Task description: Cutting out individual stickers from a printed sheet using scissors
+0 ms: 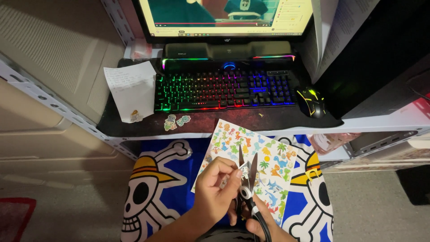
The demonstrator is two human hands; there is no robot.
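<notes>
My left hand (pixel 215 190) reaches in from the lower left and pinches a small white bit of sticker paper (pixel 244 170) between thumb and fingers. I cannot tell whether that bit is still joined to the sticker sheet (pixel 268 157), which is white, covered in colourful cartoon dinosaurs and palm trees, and lies over my lap. My right hand (pixel 262 226) at the bottom edge grips the handles of black scissors (pixel 246 179). Their blades point up and stand apart in a narrow V around the pinched bit. Under the sheet is a blue cloth (pixel 179 179) printed with skulls in straw hats.
A desk shelf ahead carries a rainbow-lit keyboard (pixel 224 89), a black mouse (pixel 311 102), a monitor (pixel 224 18), a handwritten paper note (pixel 130 87) and three small cut-out stickers (pixel 172 121) near the front edge. A metal rack frame (pixel 45 96) runs along the left.
</notes>
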